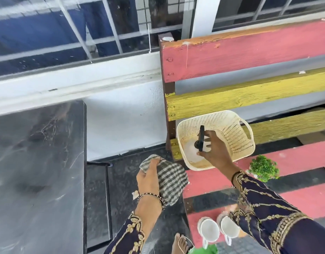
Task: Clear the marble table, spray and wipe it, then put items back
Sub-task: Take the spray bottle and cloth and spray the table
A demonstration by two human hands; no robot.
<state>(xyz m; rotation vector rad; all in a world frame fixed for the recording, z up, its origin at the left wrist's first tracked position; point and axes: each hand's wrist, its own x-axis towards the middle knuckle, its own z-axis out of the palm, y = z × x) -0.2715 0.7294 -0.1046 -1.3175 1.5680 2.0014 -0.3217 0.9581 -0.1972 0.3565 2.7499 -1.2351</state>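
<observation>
The dark marble table (35,171) fills the left side, its top bare and glossy. My left hand (148,173) grips a bunched grey-and-white checked cloth (171,182) over the floor beside the table. My right hand (213,149) holds a black spray head with its trigger (201,138) inside a cream perforated basket (233,132); the bottle below the head looks white and is mostly hidden. The basket stands on the slatted bench (268,158).
The red and yellow bench also carries a small green plant (264,168) and two white cups (219,230) near its front edge. A white low wall and window bars run behind. My bare foot (180,243) stands on dark floor between table and bench.
</observation>
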